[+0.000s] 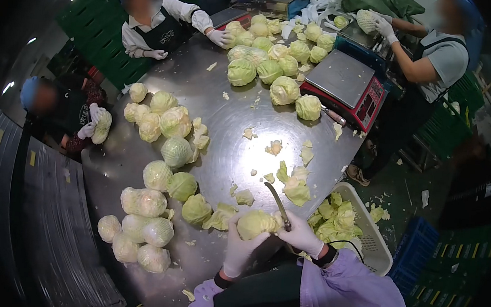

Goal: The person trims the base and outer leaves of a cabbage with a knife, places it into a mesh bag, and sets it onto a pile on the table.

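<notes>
Both my hands wear white gloves near the table's front edge. My left hand (240, 250) is wrapped round the left side of a pale green cabbage (255, 225). At the cabbage's right side, my right hand (301, 235) grips a knife (277, 201) with a curved, dark blade pointing up and left. Loose leaves (221, 215) lie left of the held cabbage, beside a whole cabbage (196, 209). Further leaves (296, 191) are spread beyond my right hand.
Netted cabbages (143, 202) stand at left on the metal table (221, 169). More cabbages (269, 71) and a red scale (340, 77) are at the back. A white basket (374, 244) of leaves is at right. Three co-workers' gloved hands (219, 37) (95, 120) (384, 27) touch cabbages.
</notes>
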Available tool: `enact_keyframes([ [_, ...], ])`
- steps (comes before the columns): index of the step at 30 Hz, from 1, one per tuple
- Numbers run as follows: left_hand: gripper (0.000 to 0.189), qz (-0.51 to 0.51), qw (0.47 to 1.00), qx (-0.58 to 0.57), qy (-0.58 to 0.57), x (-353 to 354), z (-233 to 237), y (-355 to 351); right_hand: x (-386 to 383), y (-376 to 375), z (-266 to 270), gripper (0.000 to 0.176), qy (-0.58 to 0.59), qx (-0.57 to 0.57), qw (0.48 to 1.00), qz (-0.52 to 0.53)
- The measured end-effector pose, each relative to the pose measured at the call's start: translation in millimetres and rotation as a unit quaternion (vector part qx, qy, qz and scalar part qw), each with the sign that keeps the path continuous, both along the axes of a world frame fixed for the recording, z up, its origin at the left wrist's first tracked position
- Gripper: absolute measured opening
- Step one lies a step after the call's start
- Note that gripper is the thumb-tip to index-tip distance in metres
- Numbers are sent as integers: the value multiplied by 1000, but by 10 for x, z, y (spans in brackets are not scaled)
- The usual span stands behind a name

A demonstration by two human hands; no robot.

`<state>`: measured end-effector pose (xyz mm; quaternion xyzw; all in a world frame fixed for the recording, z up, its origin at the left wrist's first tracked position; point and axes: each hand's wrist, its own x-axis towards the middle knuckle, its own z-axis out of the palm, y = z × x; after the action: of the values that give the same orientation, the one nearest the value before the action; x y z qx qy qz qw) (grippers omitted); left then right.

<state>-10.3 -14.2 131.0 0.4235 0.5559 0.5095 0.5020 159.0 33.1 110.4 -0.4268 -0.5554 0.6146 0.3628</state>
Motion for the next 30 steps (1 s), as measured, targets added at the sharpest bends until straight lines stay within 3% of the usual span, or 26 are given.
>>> enact_keyframes([
  [1,65,-1,999,-19,-45,-9,49,2,51,8,62,33,0,0,1000,0],
  [3,63,0,995,-39,-89,-100,30,0,240,40,228,35,36,-260,964,29],
  [4,59,-34,969,-85,-228,-213,-61,-5,325,52,159,35,36,-260,964,31],
  [5,56,-65,921,-128,-361,-285,-122,-20,428,89,36,36,0,-193,980,38],
  [6,56,-63,922,-126,-360,-290,-116,-40,513,120,-67,38,-36,-125,990,46],
  [7,53,-43,891,-141,-430,-278,-104,-59,580,116,-146,38,-35,-123,991,49],
  [8,51,-23,853,-154,-499,-258,-105,-73,645,95,-221,43,-253,44,965,52],
  [9,51,-21,853,-152,-499,-234,-124,-92,642,76,-173,48,-451,208,867,49],
  [10,50,-5,866,-168,-470,-204,-149,-88,604,54,-116,48,-452,211,865,49],
  [11,50,8,879,-180,-442,-174,-179,-47,544,48,-35,53,-281,105,952,59],
  [12,50,5,879,-173,-445,-155,-219,-43,468,55,59,58,-98,-4,993,69],
  [14,63,-81,959,-124,-242,-125,-275,-4,298,0,-43,61,122,-251,956,91],
  [15,65,-110,955,-168,-217,-76,145,57,189,-2,-129,55,174,-261,946,82],
  [18,63,-123,962,-199,-142,-265,252,65,27,127,-715,43,312,-352,881,44],
  [19,55,-63,962,-176,-200,-332,149,0,-35,239,-584,42,316,-344,884,32],
  [20,55,-62,963,-168,-202,-426,62,-41,-67,400,-796,37,304,-366,880,-8],
  [23,44,35,974,-175,-143,-734,-221,-122,-111,1020,-652,32,280,-352,892,-40],
  [26,41,106,978,-146,-105,-930,-147,-204,-165,1720,-451,35,272,-324,902,-81],
  [27,35,139,980,-118,-83,-1053,-303,-250,-152,1825,-102,38,197,-266,942,-60],
  [30,36,218,968,-104,-73,-1250,-249,-309,-194,2541,-166,42,178,-180,955,-153],
])
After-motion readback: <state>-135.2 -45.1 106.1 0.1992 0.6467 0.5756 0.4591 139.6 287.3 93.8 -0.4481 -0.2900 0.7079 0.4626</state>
